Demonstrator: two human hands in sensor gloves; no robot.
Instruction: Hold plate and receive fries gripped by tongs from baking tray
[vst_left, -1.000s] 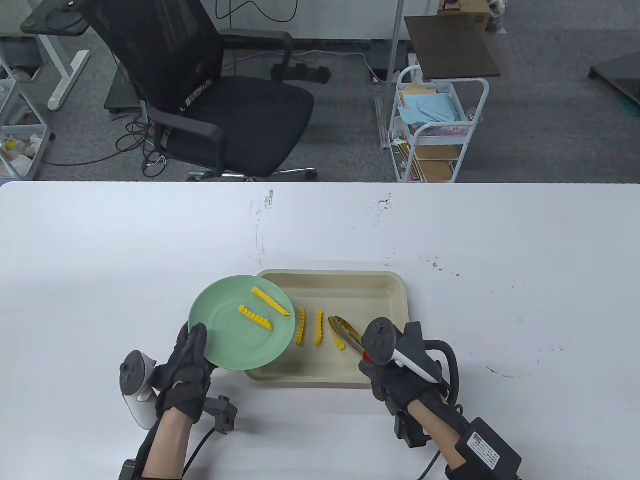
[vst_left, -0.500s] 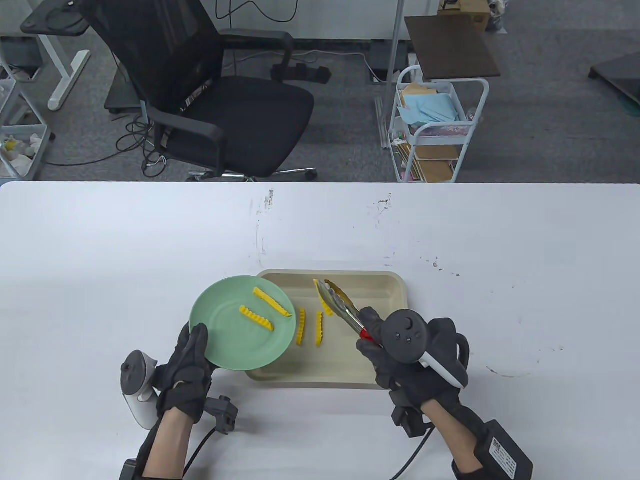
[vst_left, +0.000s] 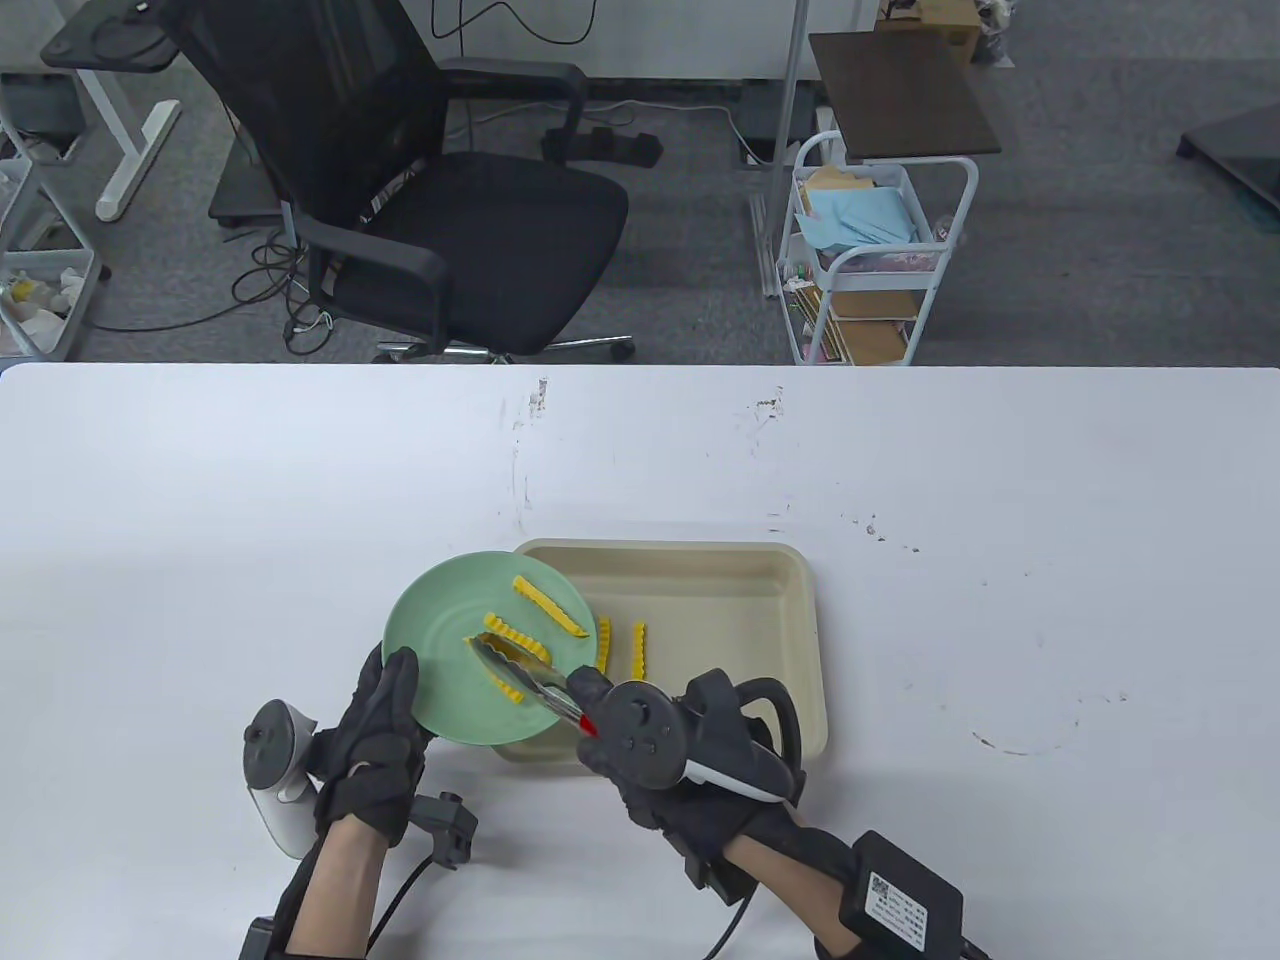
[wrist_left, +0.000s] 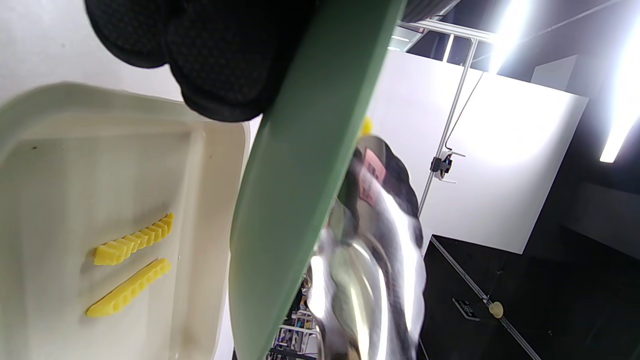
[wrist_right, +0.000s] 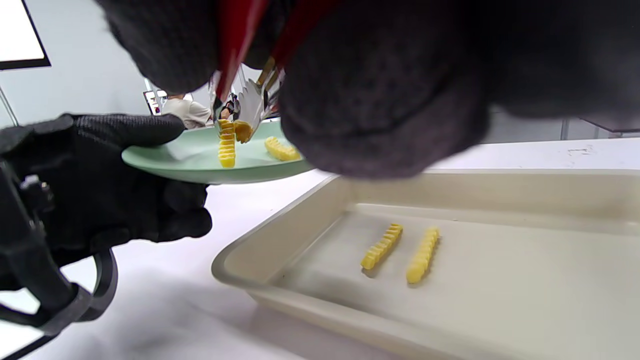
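Note:
My left hand (vst_left: 388, 700) grips the near rim of a green plate (vst_left: 440, 640) and holds it above the table, overlapping the left end of the beige baking tray (vst_left: 790, 620). Two yellow crinkle fries (vst_left: 548, 603) lie on the plate. My right hand (vst_left: 600, 715) grips red-handled metal tongs (vst_left: 530, 678), whose tips pinch a third fry (vst_left: 506, 685) just over the plate. Two fries (vst_left: 638, 655) lie in the tray. In the right wrist view the pinched fry (wrist_right: 226, 145) hangs from the tongs (wrist_right: 240, 100) onto the plate (wrist_right: 190, 162).
The white table (vst_left: 1000, 560) stretches around the tray. A black office chair (vst_left: 450, 220) and a white cart (vst_left: 870, 260) stand beyond the far edge. Cables and a black box (vst_left: 900, 895) trail from my right wrist near the front edge.
My right hand lifted a fry out of the tray with the tongs and carried it left over the plate. The left hand and plate stayed almost still.

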